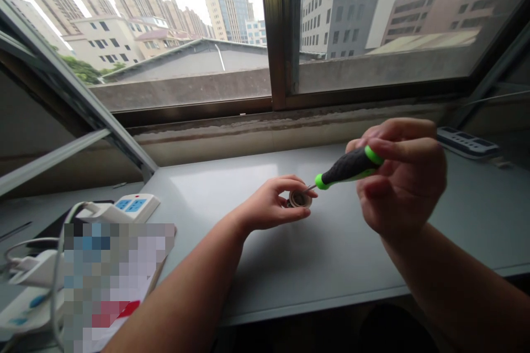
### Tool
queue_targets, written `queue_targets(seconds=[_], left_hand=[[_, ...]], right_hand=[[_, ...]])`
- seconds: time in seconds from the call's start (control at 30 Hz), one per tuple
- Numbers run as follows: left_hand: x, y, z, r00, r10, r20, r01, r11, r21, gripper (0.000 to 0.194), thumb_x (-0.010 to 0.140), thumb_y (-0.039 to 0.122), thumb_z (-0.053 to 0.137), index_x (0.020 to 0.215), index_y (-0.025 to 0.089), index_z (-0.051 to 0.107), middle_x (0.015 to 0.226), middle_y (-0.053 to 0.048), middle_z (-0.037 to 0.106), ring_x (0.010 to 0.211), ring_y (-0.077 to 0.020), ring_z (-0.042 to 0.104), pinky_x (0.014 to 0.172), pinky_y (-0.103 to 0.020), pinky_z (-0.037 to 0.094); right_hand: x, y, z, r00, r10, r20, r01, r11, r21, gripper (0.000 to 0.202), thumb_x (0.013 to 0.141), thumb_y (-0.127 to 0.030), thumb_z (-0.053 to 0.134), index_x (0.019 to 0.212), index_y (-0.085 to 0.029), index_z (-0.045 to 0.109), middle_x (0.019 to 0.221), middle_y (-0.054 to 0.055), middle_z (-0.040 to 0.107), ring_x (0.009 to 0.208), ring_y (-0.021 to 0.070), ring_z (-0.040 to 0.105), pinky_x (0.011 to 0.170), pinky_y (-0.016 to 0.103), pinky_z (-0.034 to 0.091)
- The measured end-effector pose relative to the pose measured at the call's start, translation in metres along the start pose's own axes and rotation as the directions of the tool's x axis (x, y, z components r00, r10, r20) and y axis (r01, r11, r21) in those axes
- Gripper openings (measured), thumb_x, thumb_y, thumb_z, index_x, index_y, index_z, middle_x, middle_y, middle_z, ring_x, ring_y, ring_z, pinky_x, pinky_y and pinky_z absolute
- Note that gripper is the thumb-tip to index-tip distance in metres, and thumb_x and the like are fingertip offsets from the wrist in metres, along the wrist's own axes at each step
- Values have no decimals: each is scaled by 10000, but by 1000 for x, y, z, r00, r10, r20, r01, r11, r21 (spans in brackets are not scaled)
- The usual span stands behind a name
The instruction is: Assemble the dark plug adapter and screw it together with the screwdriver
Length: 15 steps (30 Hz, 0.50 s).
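My left hand grips a small round whitish part with a hollow, ringed opening, close over the table. What kind of part it is, I cannot tell. In my right hand is a screwdriver with a black and bright green handle, its fingers closed round the handle's rear end. The thin metal shaft slants down to the left, and its tip reaches the part's opening. Whether the tip touches anything inside is hidden.
The grey tabletop runs up to the window wall. On the left stand a power strip, white cables and a blurred-out flat item. At the back right lies a dark and light strip-shaped device. A metal frame slopes at the left.
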<state>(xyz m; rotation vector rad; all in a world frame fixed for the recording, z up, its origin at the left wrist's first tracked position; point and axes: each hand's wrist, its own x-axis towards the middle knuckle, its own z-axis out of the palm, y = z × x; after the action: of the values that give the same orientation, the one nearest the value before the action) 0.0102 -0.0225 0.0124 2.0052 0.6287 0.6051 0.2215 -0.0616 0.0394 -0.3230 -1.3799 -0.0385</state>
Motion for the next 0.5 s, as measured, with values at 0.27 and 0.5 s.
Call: queue_targets(seconds=[0.27, 0.5], left_hand=[[-1, 4, 3, 1000, -11, 7, 11, 1000, -12, 340, 839, 273, 774, 1170, 192, 773, 1100, -94, 603, 961, -192, 638, 665, -244, 544], [-1, 3, 5, 1000, -16, 20, 16, 1000, -14, 325, 842, 275, 766, 1157, 196, 775, 1093, -95, 602, 947, -189, 639, 649, -235, 540]], right_hand=[[5, -9, -1, 999, -9, 40, 11, 999, -49, 303, 844, -296, 798, 1145, -303, 769, 1034, 47, 599, 912, 203, 663, 767, 390, 651], [6, -10, -2, 992, 26, 120, -26, 1000, -6, 218, 920, -348, 665, 1111, -307, 762, 999, 66, 658, 985, 266, 681, 808, 472, 643]])
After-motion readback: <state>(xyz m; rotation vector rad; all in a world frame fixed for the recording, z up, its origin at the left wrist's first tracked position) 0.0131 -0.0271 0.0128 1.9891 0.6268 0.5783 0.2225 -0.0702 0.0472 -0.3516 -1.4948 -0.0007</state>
